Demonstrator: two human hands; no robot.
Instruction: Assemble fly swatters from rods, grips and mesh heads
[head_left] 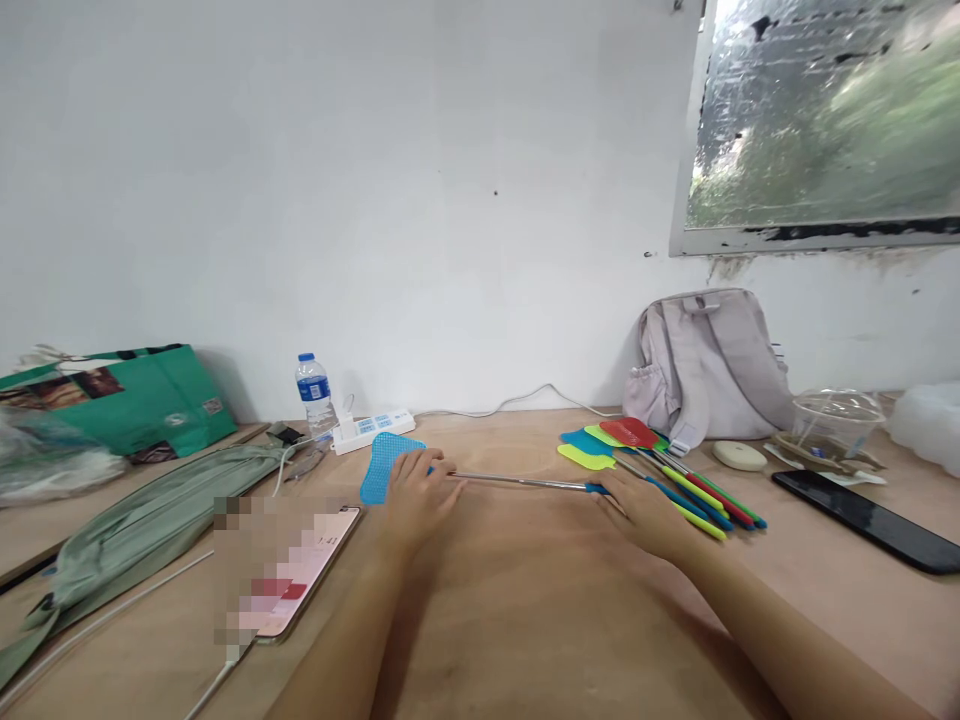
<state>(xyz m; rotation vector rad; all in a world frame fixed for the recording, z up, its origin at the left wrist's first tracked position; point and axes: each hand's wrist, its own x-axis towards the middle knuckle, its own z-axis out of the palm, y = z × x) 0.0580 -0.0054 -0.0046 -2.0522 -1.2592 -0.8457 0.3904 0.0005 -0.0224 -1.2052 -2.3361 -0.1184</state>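
Note:
A blue fly swatter (384,465) with a thin metal shaft lies crosswise just over the wooden table, its mesh head to the left. My left hand (417,492) is closed round the blue neck beside the head. At the other end, my right hand (636,506) grips the start of the blue handle, with its fingers wrapped over it. Most of that handle is hidden under the right hand. Just behind and to the right of this hand lies a pile of fly swatters (628,433) in red, yellow-green, blue and green, their handles pointing toward the lower right.
At left are a phone (315,580) on a charging cable, a grey-green bag (165,510) and a green shopping bag (150,400). A water bottle (313,392) and power strip (375,430) stand near the wall. At right are a backpack (709,360), black phone (870,520) and plastic cup (836,425).

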